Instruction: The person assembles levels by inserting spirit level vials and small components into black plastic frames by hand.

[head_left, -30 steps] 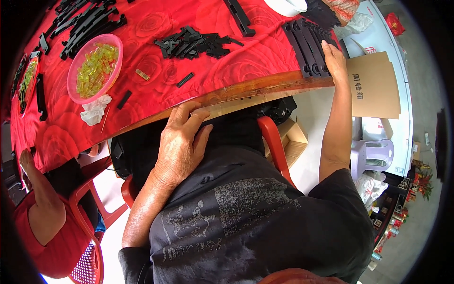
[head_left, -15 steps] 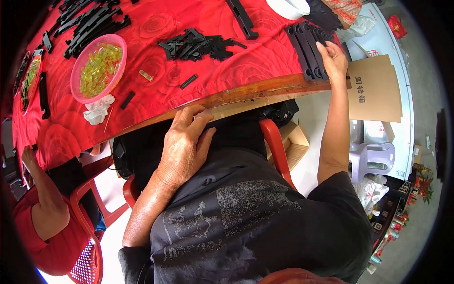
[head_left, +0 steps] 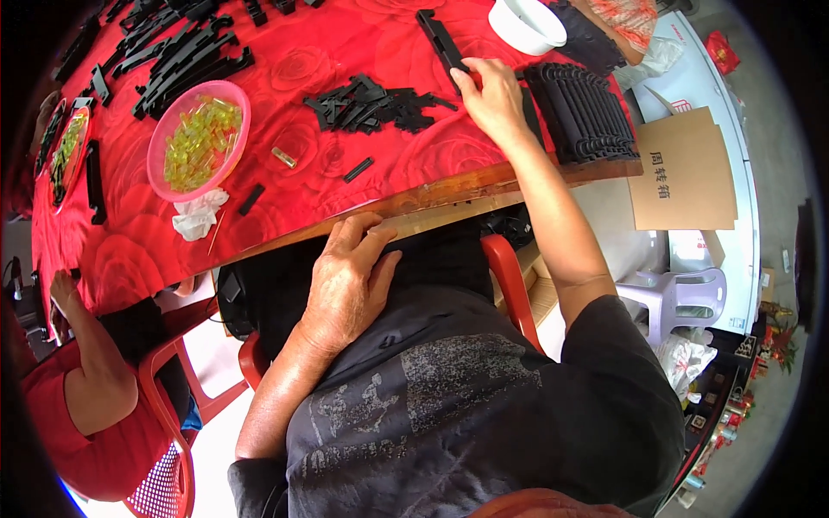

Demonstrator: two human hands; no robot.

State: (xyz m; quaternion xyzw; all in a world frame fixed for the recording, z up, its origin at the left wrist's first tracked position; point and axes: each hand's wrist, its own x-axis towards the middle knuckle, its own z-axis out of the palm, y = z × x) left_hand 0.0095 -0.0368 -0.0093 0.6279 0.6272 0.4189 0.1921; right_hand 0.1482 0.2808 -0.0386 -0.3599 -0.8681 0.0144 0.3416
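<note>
My right hand (head_left: 494,97) reaches over the red-covered table with thumb and fingers closed around the near end of a long black plastic bar (head_left: 439,36). The bar has a slot along it and lies at a slant on the cloth. To the right of this hand stands a tight row of black ribbed plastic parts (head_left: 583,112). My left hand (head_left: 345,281) rests at the table's front edge, fingers loosely bent and apart, holding nothing. Between the hands' areas lie a heap of small black pieces (head_left: 367,104) and a single small black strip (head_left: 358,169).
A pink bowl (head_left: 242,147) holds yellow-green clear tubes; crumpled tissue (head_left: 200,216) lies beside it. Black parts (head_left: 186,69) pile up far left. A white bowl (head_left: 528,30) is at the back. Cardboard (head_left: 686,173) juts out right. A person in red (head_left: 95,423) sits left.
My right hand has moved left from the row of black parts to the long slotted bar and taken hold of its near end. My left hand stays at the table edge.
</note>
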